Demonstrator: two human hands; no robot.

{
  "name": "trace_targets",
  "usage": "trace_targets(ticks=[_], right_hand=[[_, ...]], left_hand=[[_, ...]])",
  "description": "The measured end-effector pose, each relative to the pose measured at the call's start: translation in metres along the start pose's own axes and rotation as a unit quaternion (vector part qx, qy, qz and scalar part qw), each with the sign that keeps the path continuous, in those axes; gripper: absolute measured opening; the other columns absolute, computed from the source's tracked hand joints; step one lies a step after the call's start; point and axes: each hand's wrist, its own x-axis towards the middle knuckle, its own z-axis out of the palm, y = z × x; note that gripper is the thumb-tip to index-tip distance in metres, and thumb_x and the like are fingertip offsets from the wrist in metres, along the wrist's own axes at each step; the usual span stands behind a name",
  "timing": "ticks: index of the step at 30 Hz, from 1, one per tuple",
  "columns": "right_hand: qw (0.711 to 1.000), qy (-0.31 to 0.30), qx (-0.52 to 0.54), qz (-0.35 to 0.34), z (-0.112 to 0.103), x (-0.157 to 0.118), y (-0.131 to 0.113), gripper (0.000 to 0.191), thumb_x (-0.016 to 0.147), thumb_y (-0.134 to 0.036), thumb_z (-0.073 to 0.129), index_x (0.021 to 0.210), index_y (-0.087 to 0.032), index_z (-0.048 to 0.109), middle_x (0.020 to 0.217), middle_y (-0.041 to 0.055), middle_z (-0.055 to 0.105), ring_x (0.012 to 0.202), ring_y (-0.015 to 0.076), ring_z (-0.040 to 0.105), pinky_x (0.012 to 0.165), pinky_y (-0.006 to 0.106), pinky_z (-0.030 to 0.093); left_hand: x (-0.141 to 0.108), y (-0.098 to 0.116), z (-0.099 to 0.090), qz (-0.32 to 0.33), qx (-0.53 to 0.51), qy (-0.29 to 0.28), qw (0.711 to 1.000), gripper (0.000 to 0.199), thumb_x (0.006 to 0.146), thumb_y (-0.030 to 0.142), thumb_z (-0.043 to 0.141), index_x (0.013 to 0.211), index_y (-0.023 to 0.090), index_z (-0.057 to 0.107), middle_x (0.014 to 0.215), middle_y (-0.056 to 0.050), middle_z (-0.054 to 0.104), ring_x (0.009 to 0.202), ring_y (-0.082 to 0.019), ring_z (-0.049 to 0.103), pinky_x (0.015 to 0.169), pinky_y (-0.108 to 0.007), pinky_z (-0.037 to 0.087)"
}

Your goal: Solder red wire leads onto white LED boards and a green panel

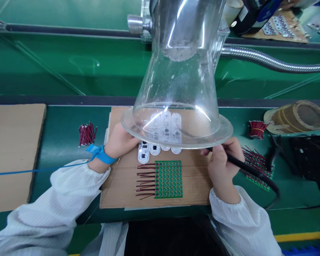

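Note:
My right hand (225, 160) is closed around the black handle of a soldering iron (238, 163), whose thin tip points left beneath a clear fume hood (176, 83). My left hand (124, 140), with a blue wrist strap (104, 154), reaches under the hood's left rim. Its fingers look curled together, but the rim blurs them and what they hold is unclear. Between the hands lie several white oblong circuit boards (143, 153), partly seen through the hood. Nearer me, a green circuit board panel (168, 179) has dark red wires along its left edge. All rest on a cardboard sheet (194, 185).
Bundles of red wires lie at left (87, 134) and right (257, 129). Farther right are another wired green panel (264, 183), a brown roll (296, 117) and a black device (312, 158). Another cardboard sheet (13, 156) covers the left. A metal flexible hose (277, 62) crosses behind.

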Motion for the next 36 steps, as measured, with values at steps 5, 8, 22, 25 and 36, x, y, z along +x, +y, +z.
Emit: trace_targets(ticks=[5,8,22,25,36], right_hand=[[1.000,-0.011,-0.028,-0.003,0.001,-0.005,0.013,0.023,0.099,-0.043,0.072,0.089,-0.023,0.068,0.068,-0.0032,0.067,0.050,0.0140,0.065,0.047,0.027,0.052],[0.998,-0.031,-0.054,-0.013,-0.001,-0.004,0.014,0.021,0.100,-0.040,0.071,0.089,-0.022,0.068,0.067,-0.0025,0.069,0.051,0.0146,0.067,0.047,0.025,0.054],[0.996,-0.058,-0.059,-0.027,-0.003,-0.006,0.018,0.016,0.100,-0.037,0.073,0.093,-0.023,0.069,0.067,-0.0026,0.071,0.053,0.0147,0.068,0.051,0.027,0.054],[0.993,-0.071,-0.080,-0.039,-0.006,-0.006,0.018,0.015,0.100,-0.037,0.072,0.094,-0.023,0.069,0.067,-0.0025,0.070,0.054,0.0153,0.066,0.052,0.028,0.053],[0.992,-0.083,-0.095,-0.010,-0.020,0.004,-0.008,0.015,0.103,-0.040,0.069,0.105,-0.024,0.070,0.072,-0.0029,0.069,0.059,0.0150,0.066,0.057,0.029,0.054]], left_hand=[[0.003,0.008,0.000,0.002,-0.010,0.011,1.000,0.019,0.097,0.036,0.073,0.110,0.022,0.073,0.097,-0.003,0.078,0.083,-0.018,0.073,0.079,-0.032,0.063],[0.006,0.011,-0.001,0.010,-0.001,0.005,1.000,0.017,0.096,0.035,0.074,0.108,0.022,0.074,0.095,-0.003,0.078,0.084,-0.018,0.073,0.080,-0.032,0.063],[0.008,0.017,-0.004,0.020,0.015,-0.022,0.999,0.014,0.099,0.033,0.069,0.105,0.021,0.073,0.091,-0.003,0.077,0.080,-0.017,0.071,0.075,-0.030,0.060],[0.006,0.012,-0.003,0.024,0.016,-0.033,0.999,0.016,0.099,0.034,0.069,0.109,0.021,0.072,0.095,-0.004,0.077,0.084,-0.019,0.073,0.077,-0.032,0.061],[0.019,0.024,-0.023,-0.007,-0.026,0.027,0.999,0.019,0.102,0.039,0.066,0.104,0.023,0.075,0.100,-0.003,0.079,0.091,-0.021,0.074,0.081,-0.034,0.063]])
